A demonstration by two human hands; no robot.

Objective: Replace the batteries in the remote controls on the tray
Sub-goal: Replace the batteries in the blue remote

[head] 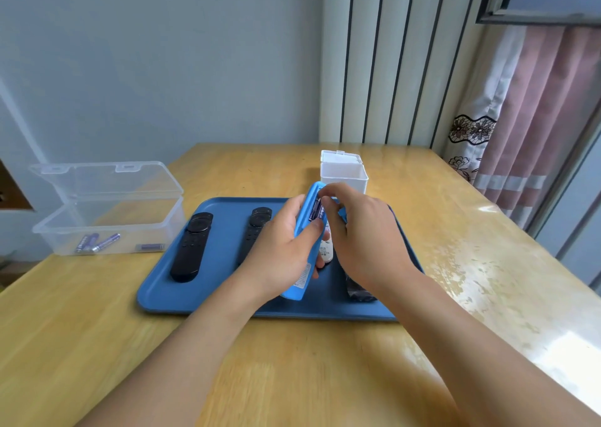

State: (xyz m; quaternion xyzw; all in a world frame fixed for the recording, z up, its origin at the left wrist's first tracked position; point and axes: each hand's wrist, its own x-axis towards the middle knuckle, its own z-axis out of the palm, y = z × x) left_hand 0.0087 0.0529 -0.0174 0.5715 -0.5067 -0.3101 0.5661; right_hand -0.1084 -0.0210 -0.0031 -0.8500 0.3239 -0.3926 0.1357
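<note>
My left hand (pixel 279 247) grips a blue-sleeved remote (pixel 307 218) tilted up above the blue tray (pixel 162 293), its open battery bay facing me. The fingertips of my right hand (pixel 361 231) pinch a purple battery (pixel 317 211) in that bay. Two black remotes lie on the tray's left part: one (pixel 192 247) at the far left, another (pixel 257 224) partly behind my left hand. A white remote (pixel 326 247) lies under my hands. A dark remote's end (pixel 357 291) shows under my right wrist.
A clear plastic box (pixel 107 228) with its lid up stands left of the tray and holds several purple batteries (pixel 97 242). A small white open container (pixel 344 174) stands behind the tray. The wooden table (pixel 292 361) runs to a curtain on the right.
</note>
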